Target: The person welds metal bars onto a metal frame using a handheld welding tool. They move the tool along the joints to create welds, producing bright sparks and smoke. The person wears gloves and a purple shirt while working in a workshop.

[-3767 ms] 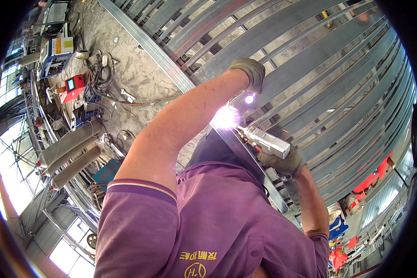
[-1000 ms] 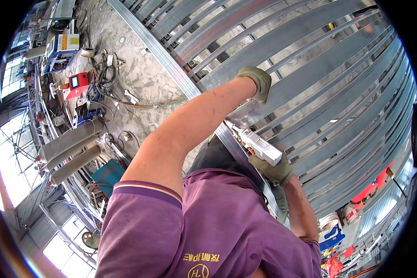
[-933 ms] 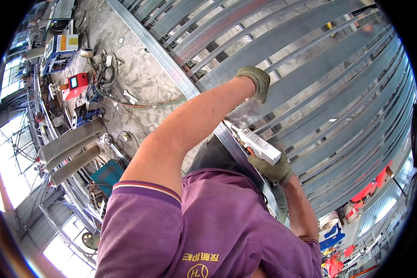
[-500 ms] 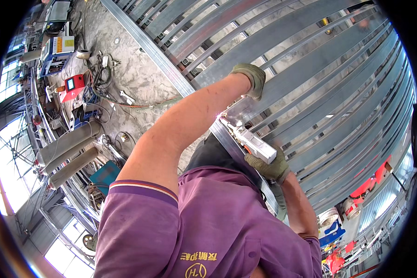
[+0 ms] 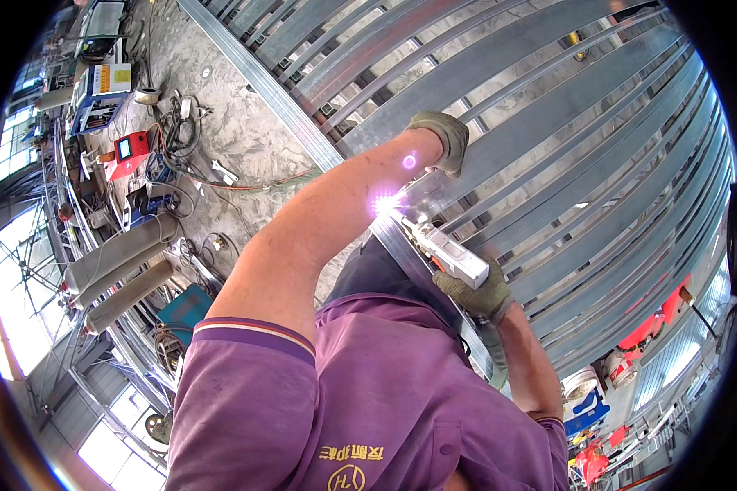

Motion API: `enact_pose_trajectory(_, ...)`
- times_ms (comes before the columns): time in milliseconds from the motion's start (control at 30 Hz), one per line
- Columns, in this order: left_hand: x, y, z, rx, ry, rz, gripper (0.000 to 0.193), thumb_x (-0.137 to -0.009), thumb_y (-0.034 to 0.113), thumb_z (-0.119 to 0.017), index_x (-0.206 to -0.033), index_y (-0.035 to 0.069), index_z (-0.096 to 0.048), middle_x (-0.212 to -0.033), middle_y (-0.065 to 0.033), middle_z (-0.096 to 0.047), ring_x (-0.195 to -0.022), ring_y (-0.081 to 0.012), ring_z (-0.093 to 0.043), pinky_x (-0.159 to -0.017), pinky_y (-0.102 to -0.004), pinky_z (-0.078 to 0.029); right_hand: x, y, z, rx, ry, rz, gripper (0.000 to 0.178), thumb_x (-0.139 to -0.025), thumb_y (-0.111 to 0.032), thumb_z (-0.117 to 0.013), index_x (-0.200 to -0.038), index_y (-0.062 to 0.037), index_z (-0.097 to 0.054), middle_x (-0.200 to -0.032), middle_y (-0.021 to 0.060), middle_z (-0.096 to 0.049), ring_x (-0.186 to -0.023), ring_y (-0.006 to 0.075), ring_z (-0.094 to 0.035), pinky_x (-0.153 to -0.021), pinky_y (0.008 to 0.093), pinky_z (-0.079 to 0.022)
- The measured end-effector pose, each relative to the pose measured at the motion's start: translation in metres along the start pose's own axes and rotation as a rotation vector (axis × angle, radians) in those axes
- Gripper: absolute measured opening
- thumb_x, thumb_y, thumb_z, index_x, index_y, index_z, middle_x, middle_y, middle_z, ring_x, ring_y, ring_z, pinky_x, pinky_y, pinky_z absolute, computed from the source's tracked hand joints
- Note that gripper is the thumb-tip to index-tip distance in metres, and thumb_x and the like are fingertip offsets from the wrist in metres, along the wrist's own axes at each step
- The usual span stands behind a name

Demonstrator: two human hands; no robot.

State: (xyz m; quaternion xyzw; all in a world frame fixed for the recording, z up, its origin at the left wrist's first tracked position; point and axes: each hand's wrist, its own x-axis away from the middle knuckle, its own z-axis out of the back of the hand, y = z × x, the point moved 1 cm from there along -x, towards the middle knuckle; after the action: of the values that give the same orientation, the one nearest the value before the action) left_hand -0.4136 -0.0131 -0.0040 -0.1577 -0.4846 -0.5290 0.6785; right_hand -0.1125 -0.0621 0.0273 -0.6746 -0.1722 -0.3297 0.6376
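My right hand [image 5: 477, 293], in an olive work glove, is closed around a white handheld welding gun [image 5: 454, 255]. The gun's narrow tip points up and left to a metal edge rail [image 5: 405, 245], where a bright violet-white welding flash [image 5: 387, 203] glows. My left hand [image 5: 444, 143], gloved too, is across the flash, over the end of a wide grey metal slat [image 5: 499, 155]. Its fingers are curled; whatever they grip is hidden beneath the glove. The rail meets the ends of several parallel slats and narrower bars.
On the concrete floor at left lie coiled cables [image 5: 184, 123], near a red box with a screen [image 5: 131, 151]. Grey gas cylinders [image 5: 127, 254] lie below them. A teal box [image 5: 184, 311] stands close to my left sleeve. Red and blue items are at lower right.
A bright flash has flared at the gun's tip, with a small violet ring of glare over my left wrist. Both hands and the gun have stayed nearly still.
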Motion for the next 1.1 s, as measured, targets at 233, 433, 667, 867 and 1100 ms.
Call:
enact_pose_trajectory(233, 0.008, 0.006, 0.005, 0.015, -0.015, 0.027, 0.04, -0.095, 0.044, -0.081, -0.112, 0.009, -0.087, -0.1, -0.0045, -0.087, -0.094, -0.0231, -0.084, -0.087, -0.0409, -0.066, 0.001, 0.0, 0.001, -0.016, 0.008, 0.006, 0.041, -0.093, -0.032, -0.09, -0.125, -0.0067, -0.083, -0.107, 0.0099, -0.086, -0.097, 0.0157, -0.081, -0.084, 0.0347, -0.064)
enact_pose_trajectory(433, 0.01, 0.003, 0.005, 0.019, -0.004, 0.039, 0.038, -0.095, 0.045, -0.081, -0.11, 0.01, -0.087, -0.098, -0.0036, -0.086, -0.09, -0.0224, -0.084, -0.084, -0.0392, -0.066, 0.002, -0.001, 0.002, -0.06, 0.003, -0.023, 0.042, -0.093, -0.032, -0.09, -0.125, -0.0064, -0.082, -0.107, 0.0096, -0.086, -0.099, 0.0157, -0.081, -0.086, 0.0343, -0.063)
enact_pose_trajectory(667, 0.009, -0.002, 0.001, -0.019, 0.016, -0.025, 0.039, -0.095, 0.044, -0.08, -0.112, 0.01, -0.087, -0.103, -0.0089, -0.086, -0.095, -0.0273, -0.084, -0.088, -0.0417, -0.066, 0.005, 0.007, 0.0, 0.033, -0.025, -0.086, 0.045, -0.094, -0.034, -0.089, -0.13, -0.0089, -0.081, -0.114, 0.0105, -0.085, -0.102, 0.0166, -0.08, -0.09, 0.0357, -0.062)
enact_pose_trajectory(867, -0.028, -0.007, -0.03, -0.18, 0.097, 0.053, 0.054, -0.099, 0.061, -0.069, -0.126, 0.017, -0.086, -0.131, -0.013, -0.081, -0.122, -0.035, -0.076, -0.107, -0.0493, -0.058, 0.053, 0.033, 0.013, 0.255, 0.135, 0.339, 0.045, -0.102, -0.043, -0.08, -0.139, -0.0165, -0.079, -0.132, 0.0079, -0.082, -0.124, 0.0253, -0.077, -0.108, 0.0389, -0.059)
enact_pose_trajectory(1100, -0.012, -0.01, -0.048, -0.183, 0.18, 0.062, 0.063, -0.098, 0.063, -0.073, -0.141, 0.017, -0.077, -0.148, -0.0094, -0.074, -0.145, -0.0341, -0.063, -0.119, -0.0477, -0.053, 0.093, 0.012, 0.014, -0.155, 0.158, -0.032, 0.064, -0.093, -0.039, -0.094, -0.145, -0.0063, -0.073, -0.139, 0.0109, -0.078, -0.127, 0.0192, -0.073, -0.112, 0.0354, -0.055)
